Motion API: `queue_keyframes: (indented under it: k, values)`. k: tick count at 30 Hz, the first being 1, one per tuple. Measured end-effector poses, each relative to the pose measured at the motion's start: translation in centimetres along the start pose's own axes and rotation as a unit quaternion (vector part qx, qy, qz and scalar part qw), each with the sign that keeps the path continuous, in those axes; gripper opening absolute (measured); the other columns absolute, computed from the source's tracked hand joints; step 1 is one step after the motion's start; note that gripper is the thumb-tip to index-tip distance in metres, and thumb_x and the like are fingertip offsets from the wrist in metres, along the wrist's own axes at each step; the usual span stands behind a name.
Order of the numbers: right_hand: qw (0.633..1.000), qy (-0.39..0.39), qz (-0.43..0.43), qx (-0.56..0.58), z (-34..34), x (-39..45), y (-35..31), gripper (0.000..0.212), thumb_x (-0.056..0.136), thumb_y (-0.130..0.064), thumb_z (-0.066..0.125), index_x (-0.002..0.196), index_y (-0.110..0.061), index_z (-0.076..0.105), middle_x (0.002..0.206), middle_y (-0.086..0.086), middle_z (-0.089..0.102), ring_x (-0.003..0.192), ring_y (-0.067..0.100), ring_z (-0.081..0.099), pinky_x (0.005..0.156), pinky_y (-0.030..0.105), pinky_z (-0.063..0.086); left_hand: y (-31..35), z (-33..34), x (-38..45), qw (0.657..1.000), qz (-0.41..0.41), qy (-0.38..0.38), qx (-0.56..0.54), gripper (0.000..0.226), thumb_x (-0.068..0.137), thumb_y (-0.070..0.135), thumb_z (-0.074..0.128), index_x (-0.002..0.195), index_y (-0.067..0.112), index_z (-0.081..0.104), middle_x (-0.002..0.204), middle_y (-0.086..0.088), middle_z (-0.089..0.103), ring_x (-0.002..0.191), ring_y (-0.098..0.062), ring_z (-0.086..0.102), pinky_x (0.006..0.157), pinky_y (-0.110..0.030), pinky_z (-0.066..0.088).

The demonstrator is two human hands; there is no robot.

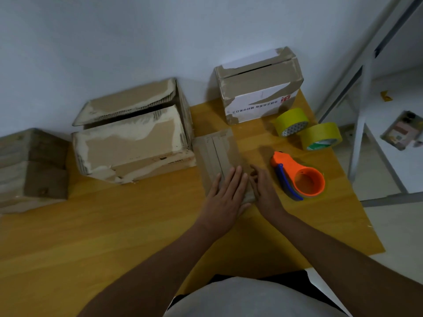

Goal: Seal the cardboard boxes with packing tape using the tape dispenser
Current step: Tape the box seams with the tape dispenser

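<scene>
Biggest risk we see: the flaps on the small box [218, 154] spring back up the moment we let go to grab the tape dispenser [297, 177] — then the tape goes on crooked. Our left hand [225, 197] is spread flat, pressing the box top; the right hand [263, 191] rests on the box's right edge with fingers loosely bent, pinching nothing we can make out. The dispenser lies on the desk [114, 236] just beside the right hand, untouched.

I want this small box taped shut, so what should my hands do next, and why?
Probably keep the left hand flat on the small box and reach the right hand to the orange tape dispenser beside it: no hand holds it yet.
</scene>
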State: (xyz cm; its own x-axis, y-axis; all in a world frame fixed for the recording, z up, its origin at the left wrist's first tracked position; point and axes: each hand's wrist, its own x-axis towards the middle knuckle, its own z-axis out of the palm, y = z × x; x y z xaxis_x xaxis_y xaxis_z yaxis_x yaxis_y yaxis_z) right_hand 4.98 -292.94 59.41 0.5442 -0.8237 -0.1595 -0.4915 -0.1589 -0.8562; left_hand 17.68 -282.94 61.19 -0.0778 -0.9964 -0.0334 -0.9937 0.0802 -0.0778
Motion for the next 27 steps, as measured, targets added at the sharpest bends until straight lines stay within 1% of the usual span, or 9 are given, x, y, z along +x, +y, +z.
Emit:
queue_keyframes:
  k: [2, 5, 7, 9, 12, 16, 20, 23, 27]
  values:
    - [1.000, -0.005, 0.021, 0.007, 0.2, 0.2, 0.0, 0.043, 0.101, -0.011, 0.046, 0.141, 0.001, 0.038, 0.129, 0.020, 0.046, 0.120, 0.026, 0.047, 0.103, 0.036, 0.038, -0.1, -0.1, 0.0, 1.000, -0.001, -0.001, 0.000, 0.072, 0.105, 0.051, 0.024, 0.156, 0.002, 0.009, 0.164, -0.018, 0.009, 0.152, -0.031, 0.004, 0.120, -0.052, 0.020]
    - [0.994, -0.041, 0.099, 0.014, 0.5, 0.5, 0.4, 0.043, 0.101, -0.010, 0.047, 0.142, 0.001, 0.040, 0.138, 0.020, 0.050, 0.127, 0.030, 0.048, 0.105, 0.034, 0.037, -0.1, -0.4, 0.0, 1.000, -0.005, -0.008, -0.007, 0.071, 0.105, 0.052, 0.023, 0.156, 0.003, 0.009, 0.164, -0.017, 0.009, 0.152, -0.030, 0.004, 0.121, -0.051, 0.018]
    - [0.986, 0.010, 0.150, 0.077, 0.2, -0.4, 0.2, 0.037, 0.104, -0.015, 0.039, 0.138, -0.004, 0.048, 0.135, 0.016, 0.056, 0.124, 0.028, 0.054, 0.103, 0.035, 0.041, 0.0, -0.7, 0.0, 1.000, -0.006, -0.012, -0.009, 0.071, 0.105, 0.052, 0.023, 0.156, 0.004, 0.010, 0.164, -0.016, 0.010, 0.152, -0.029, 0.005, 0.121, -0.050, 0.019]
    - [0.972, 0.065, 0.164, 0.156, -0.1, -2.5, -0.4, 0.036, 0.105, -0.020, 0.036, 0.137, -0.010, 0.052, 0.133, 0.007, 0.059, 0.121, 0.018, 0.058, 0.104, 0.035, 0.045, 0.0, -0.8, 0.0, 1.000, -0.008, -0.006, -0.015, 0.070, 0.104, 0.052, 0.022, 0.155, 0.004, 0.014, 0.163, -0.016, 0.012, 0.152, -0.029, 0.007, 0.121, -0.050, 0.020]
    - [0.977, 0.040, 0.120, 0.172, 0.6, -5.5, -2.1, 0.037, 0.104, -0.030, 0.038, 0.138, -0.024, 0.049, 0.138, -0.007, 0.052, 0.120, -0.008, 0.050, 0.101, 0.012, 0.038, 0.0, -0.7, -0.1, 1.000, -0.001, 0.003, -0.012, 0.068, 0.105, 0.049, 0.019, 0.155, 0.003, 0.014, 0.163, -0.017, 0.012, 0.151, -0.029, 0.008, 0.120, -0.051, 0.022]
    - [0.992, 0.027, 0.079, 0.095, 1.2, -5.7, -3.0, 0.044, 0.105, -0.024, 0.036, 0.148, -0.015, 0.037, 0.147, 0.001, 0.046, 0.132, 0.013, 0.046, 0.108, 0.023, 0.036, 0.0, -0.7, -0.1, 1.000, -0.005, -0.004, -0.011, 0.067, 0.106, 0.047, 0.022, 0.155, 0.003, 0.013, 0.163, -0.017, 0.009, 0.151, -0.030, 0.006, 0.120, -0.050, 0.022]
    - [0.989, -0.024, 0.097, 0.108, 0.2, -4.8, -2.2, 0.049, 0.105, -0.029, 0.037, 0.152, -0.017, 0.031, 0.150, -0.002, 0.041, 0.136, 0.012, 0.041, 0.102, 0.014, 0.031, 0.1, -0.8, 0.0, 1.000, -0.010, -0.002, -0.016, 0.067, 0.105, 0.047, 0.023, 0.154, 0.003, 0.018, 0.163, -0.017, 0.014, 0.151, -0.030, 0.009, 0.118, -0.051, 0.026]
    - [0.994, -0.006, 0.074, 0.083, 0.5, -4.7, -2.3, 0.044, 0.105, -0.024, 0.037, 0.149, -0.016, 0.037, 0.144, 0.002, 0.050, 0.124, 0.009, 0.050, 0.095, 0.013, 0.037, 0.0, -0.8, 0.0, 1.000, -0.004, -0.021, -0.009, 0.072, 0.104, 0.050, 0.030, 0.155, 0.003, 0.011, 0.163, -0.017, 0.010, 0.152, -0.031, 0.007, 0.118, -0.051, 0.024]
    - [0.997, 0.020, 0.057, 0.054, 0.9, -5.0, -2.3, 0.042, 0.105, -0.023, 0.038, 0.147, -0.018, 0.041, 0.135, 0.005, 0.059, 0.116, 0.016, 0.059, 0.091, 0.022, 0.045, 0.1, -1.3, -0.2, 0.998, -0.018, -0.058, -0.021, 0.079, 0.101, 0.054, 0.034, 0.155, 0.004, 0.007, 0.164, -0.016, 0.006, 0.152, -0.030, 0.004, 0.120, -0.051, 0.021]
